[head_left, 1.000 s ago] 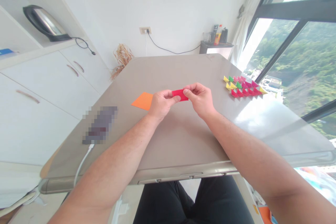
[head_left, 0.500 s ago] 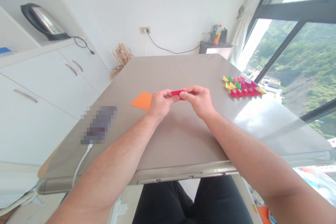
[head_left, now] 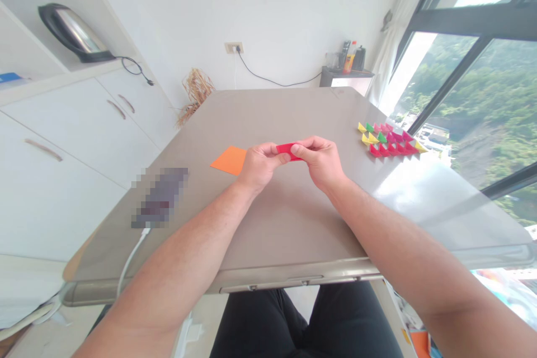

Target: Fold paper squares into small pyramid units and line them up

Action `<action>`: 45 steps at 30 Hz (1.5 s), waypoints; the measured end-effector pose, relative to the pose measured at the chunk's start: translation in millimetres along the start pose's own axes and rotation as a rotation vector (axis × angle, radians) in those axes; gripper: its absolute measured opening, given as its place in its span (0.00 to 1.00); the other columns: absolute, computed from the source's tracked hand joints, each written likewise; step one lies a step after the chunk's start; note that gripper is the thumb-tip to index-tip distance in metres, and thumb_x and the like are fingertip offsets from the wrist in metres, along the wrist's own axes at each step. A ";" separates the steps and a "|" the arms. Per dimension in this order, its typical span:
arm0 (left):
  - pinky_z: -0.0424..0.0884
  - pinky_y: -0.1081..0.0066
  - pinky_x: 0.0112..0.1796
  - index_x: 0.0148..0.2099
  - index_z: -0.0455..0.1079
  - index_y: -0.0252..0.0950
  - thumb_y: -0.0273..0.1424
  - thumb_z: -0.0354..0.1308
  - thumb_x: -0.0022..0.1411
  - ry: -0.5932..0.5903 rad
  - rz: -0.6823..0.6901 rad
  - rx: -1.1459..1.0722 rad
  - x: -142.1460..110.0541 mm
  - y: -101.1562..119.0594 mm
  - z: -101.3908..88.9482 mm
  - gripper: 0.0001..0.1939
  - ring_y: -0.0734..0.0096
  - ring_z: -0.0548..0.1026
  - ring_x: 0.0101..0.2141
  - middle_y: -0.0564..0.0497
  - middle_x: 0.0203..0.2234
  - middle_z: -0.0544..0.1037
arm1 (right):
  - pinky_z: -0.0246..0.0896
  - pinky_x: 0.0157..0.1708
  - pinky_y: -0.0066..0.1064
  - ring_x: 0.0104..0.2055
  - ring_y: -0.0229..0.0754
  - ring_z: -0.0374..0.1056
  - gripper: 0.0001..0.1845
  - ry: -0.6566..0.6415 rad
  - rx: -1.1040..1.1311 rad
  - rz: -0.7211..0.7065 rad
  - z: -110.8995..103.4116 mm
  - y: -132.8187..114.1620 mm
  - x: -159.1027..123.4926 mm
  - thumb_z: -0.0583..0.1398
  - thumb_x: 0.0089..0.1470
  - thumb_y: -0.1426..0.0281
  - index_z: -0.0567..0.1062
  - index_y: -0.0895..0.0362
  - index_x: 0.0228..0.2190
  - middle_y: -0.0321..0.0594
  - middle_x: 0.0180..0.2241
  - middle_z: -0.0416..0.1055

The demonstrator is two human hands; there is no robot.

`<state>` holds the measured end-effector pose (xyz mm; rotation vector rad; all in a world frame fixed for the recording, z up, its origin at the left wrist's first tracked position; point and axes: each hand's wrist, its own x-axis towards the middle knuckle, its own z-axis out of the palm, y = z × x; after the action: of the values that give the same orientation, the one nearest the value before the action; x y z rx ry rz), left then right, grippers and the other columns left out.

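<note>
A small folded piece of red paper (head_left: 285, 148) is held between both hands above the middle of the table. My left hand (head_left: 260, 166) pinches its left end between thumb and fingers. At the other end my right hand (head_left: 322, 159) grips it, the thumb pressed on its front face. The fingers behind the paper are partly hidden. Just left of my left hand lies a sheet of orange paper (head_left: 229, 160), its right part covered by that hand. Rows of small folded paper boats (head_left: 390, 148) in red, pink, yellow and green stand on the right of the table.
The grey-brown table (head_left: 289, 224) stretches toward the white wall. On its left lies a blurred-out dark device (head_left: 161, 198) with a white cable (head_left: 130, 257). A kettle (head_left: 75, 33) sits on a shelf at left; windows (head_left: 474, 78) line the right side.
The red paper has turned slightly in my fingers, and more of its front face now shows between the thumbs. Both hands keep their hold. The whole view has shifted a little.
</note>
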<state>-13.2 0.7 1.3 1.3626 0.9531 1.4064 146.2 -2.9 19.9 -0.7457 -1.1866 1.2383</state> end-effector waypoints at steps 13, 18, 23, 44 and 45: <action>0.72 0.53 0.51 0.30 0.78 0.38 0.41 0.74 0.49 0.015 0.010 -0.006 -0.2 2.4 0.5 0.13 0.58 0.81 0.40 0.50 0.32 0.84 | 0.70 0.40 0.40 0.32 0.42 0.72 0.15 0.002 -0.130 -0.029 -8.4 3.4 3.5 0.74 0.41 0.58 0.78 0.53 0.23 0.36 0.26 0.76; 0.72 0.53 0.51 0.30 0.78 0.38 0.42 0.75 0.49 -0.008 0.001 -0.009 -0.3 1.6 0.4 0.15 0.59 0.81 0.39 0.50 0.31 0.83 | 0.70 0.40 0.39 0.33 0.41 0.72 0.14 -0.033 -0.172 -0.021 -7.2 1.9 1.8 0.73 0.42 0.59 0.81 0.53 0.28 0.37 0.29 0.78; 0.72 0.56 0.50 0.30 0.78 0.38 0.43 0.75 0.48 -0.009 -0.026 0.031 0.2 -0.5 0.3 0.16 0.61 0.80 0.38 0.51 0.30 0.82 | 0.69 0.36 0.37 0.31 0.40 0.71 0.10 0.000 -0.148 -0.078 -3.0 0.4 0.3 0.73 0.42 0.62 0.79 0.53 0.23 0.35 0.25 0.76; 0.71 0.57 0.48 0.27 0.76 0.38 0.43 0.74 0.48 -0.045 -0.064 -0.007 -1.1 -1.1 9.0 0.15 0.65 0.77 0.35 0.53 0.28 0.79 | 0.72 0.37 0.39 0.31 0.42 0.72 0.06 0.055 -0.161 -0.062 -3.4 0.7 -0.3 0.68 0.44 0.67 0.76 0.52 0.24 0.35 0.26 0.75; 0.71 0.57 0.47 0.27 0.76 0.38 0.43 0.74 0.48 -0.043 -0.066 -0.007 -1.0 -1.2 9.3 0.15 0.65 0.77 0.35 0.53 0.27 0.79 | 0.72 0.37 0.39 0.31 0.42 0.72 0.06 0.052 -0.162 -0.059 -4.0 0.9 -0.2 0.68 0.45 0.67 0.76 0.52 0.24 0.35 0.26 0.75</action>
<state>-3.9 -0.6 0.7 1.3388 0.9552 1.3243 149.8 -2.2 17.9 -0.8513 -1.2681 1.0772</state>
